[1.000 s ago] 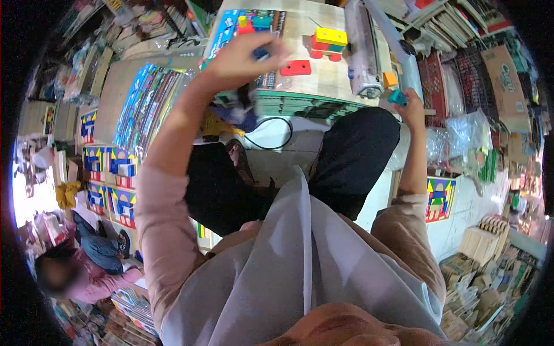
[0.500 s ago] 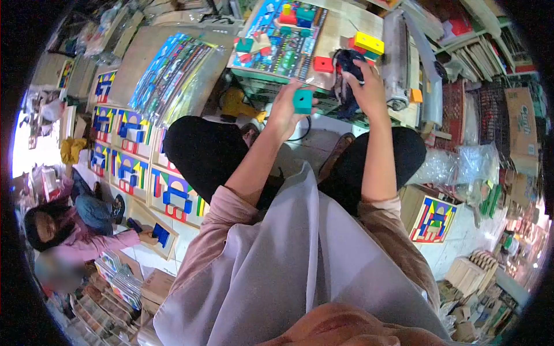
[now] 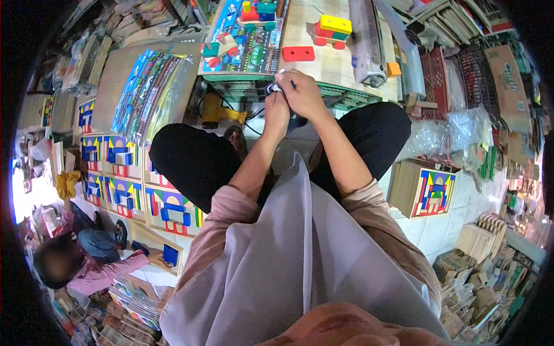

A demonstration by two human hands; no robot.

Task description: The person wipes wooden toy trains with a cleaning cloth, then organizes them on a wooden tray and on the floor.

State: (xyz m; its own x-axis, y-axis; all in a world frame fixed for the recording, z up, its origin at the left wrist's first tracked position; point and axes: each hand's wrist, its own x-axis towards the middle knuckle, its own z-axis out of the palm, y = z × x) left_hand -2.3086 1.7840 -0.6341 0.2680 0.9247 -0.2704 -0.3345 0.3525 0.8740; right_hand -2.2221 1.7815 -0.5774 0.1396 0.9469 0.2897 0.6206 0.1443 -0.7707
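My left hand (image 3: 277,111) and my right hand (image 3: 303,95) are together in front of the table's near edge, both with closed fingers. A dark cloth (image 3: 297,121) shows beneath and between them, gripped by my right hand. What my left hand holds is hidden, and the teal block is out of sight. Beyond my hands, a red block with two holes (image 3: 298,53) lies on the wooden table (image 3: 300,26). Further right stands a wheeled toy with a yellow block on top (image 3: 335,23).
Two more toys, a small wheeled one (image 3: 219,49) and a multicoloured one (image 3: 258,15), stand on printed sheets. An orange block (image 3: 393,70) sits at the right. Wrapped sheets (image 3: 147,92) lie left. A person (image 3: 98,271) sits at lower left beside a wooden tray.
My right hand has moved left and down with the dark cloth to meet my left hand. The teal block is no longer visible. The view has shifted, and the co-worker's arm has moved.
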